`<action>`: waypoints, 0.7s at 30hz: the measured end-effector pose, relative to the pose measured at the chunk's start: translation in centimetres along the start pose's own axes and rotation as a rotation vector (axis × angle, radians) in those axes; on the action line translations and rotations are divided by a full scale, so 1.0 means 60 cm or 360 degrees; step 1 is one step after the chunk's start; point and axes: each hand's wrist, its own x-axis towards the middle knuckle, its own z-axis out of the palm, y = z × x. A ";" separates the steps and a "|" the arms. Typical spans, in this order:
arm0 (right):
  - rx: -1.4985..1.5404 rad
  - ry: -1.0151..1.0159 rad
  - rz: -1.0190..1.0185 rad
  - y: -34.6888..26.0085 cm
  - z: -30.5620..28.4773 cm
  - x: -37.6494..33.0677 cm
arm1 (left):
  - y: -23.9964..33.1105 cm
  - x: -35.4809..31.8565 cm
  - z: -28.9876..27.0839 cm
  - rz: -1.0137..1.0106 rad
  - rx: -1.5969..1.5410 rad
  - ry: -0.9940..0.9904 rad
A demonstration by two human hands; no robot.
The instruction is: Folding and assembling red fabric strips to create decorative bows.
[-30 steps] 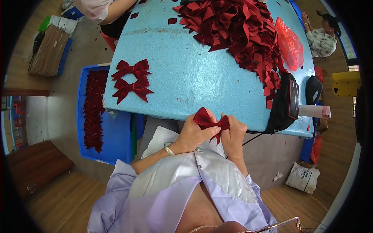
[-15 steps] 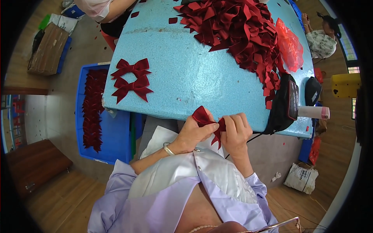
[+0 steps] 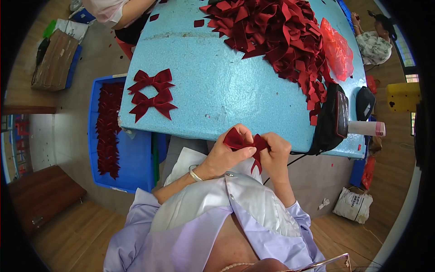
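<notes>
Just off the table's near edge, a dark red velvet ribbon bow (image 3: 235, 139) is pinched between both hands. My left hand (image 3: 226, 154) grips its left loop between thumb and fingers. My right hand (image 3: 275, 152) is closed on the right side, close to the knot, and its fingers cover part of that loop. A ribbon tail points down between the hands. Two finished-looking bows, an upper bow (image 3: 162, 80) and a lower bow (image 3: 154, 104), lie one behind the other at the table's left. A large heap of red ribbon pieces (image 3: 276, 38) covers the far right.
The blue table (image 3: 199, 99) bears a red plastic bag (image 3: 336, 52), a black pouch (image 3: 333, 118) and a pale cylinder (image 3: 367, 128) on the right. Left and below stands a blue crate (image 3: 136, 158) with rows of red bows (image 3: 108, 131). Another person's arm (image 3: 129, 13) shows at far left.
My right hand has turned and its fingers have folded in at the bow's knot. The bow's loops show more spread out now. My left hand keeps its hold.
</notes>
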 end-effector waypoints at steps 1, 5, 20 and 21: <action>-0.0002 0.0000 -0.0001 0.000 0.000 0.005 | 0.004 0.000 0.002 -0.0093 -0.0096 0.0017; -0.0347 0.0147 -0.0449 -0.014 -0.005 0.023 | 0.006 -0.004 0.000 -0.0216 -0.0187 0.0043; -0.0031 -0.0033 -0.0056 0.002 0.001 0.012 | -0.017 0.021 -0.021 0.0245 0.0071 -0.0187; -0.0030 -0.0034 -0.0058 -0.001 0.000 0.013 | -0.011 0.022 -0.028 0.0163 0.0054 -0.0135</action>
